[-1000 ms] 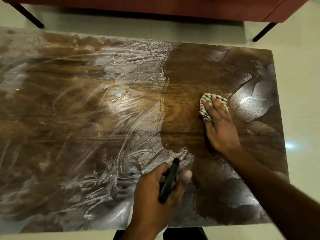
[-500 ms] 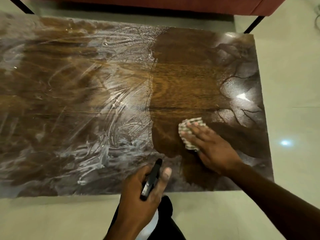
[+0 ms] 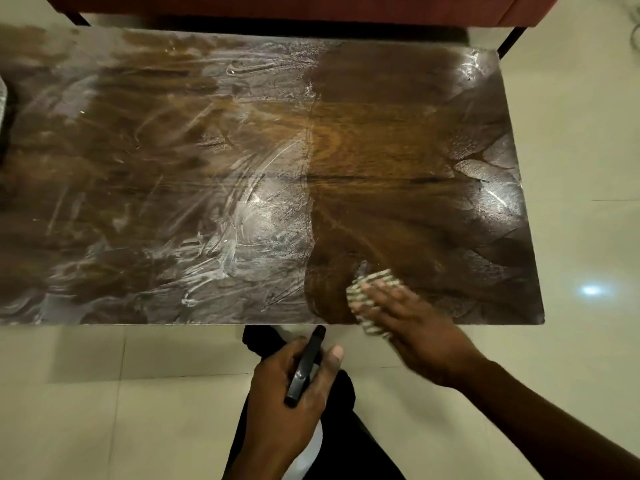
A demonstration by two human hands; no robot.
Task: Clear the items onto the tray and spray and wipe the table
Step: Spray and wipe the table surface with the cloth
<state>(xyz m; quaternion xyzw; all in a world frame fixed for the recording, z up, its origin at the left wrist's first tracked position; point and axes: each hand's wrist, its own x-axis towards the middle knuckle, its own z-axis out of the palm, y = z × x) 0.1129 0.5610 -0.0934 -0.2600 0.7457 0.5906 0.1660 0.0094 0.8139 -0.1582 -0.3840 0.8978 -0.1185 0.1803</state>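
No text, label, brand or number can be read anywhere. The dark sprayer (image 3: 304,365) held in the left hand (image 3: 291,403) shows no legible marking, though motion blur may hide small print. The striped cloth (image 3: 372,296) and the wet table (image 3: 207,168) carry only pattern and streaks.

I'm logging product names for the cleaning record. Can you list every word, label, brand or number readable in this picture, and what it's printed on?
None can be read.
Black spray bottle head in the left hand: no readable marking; the bottle's body is hidden below the hand.
Striped cloth under the right hand: a woven pattern only, and blurred.
Brown wooden table top: wood grain and white foam streaks, no text.
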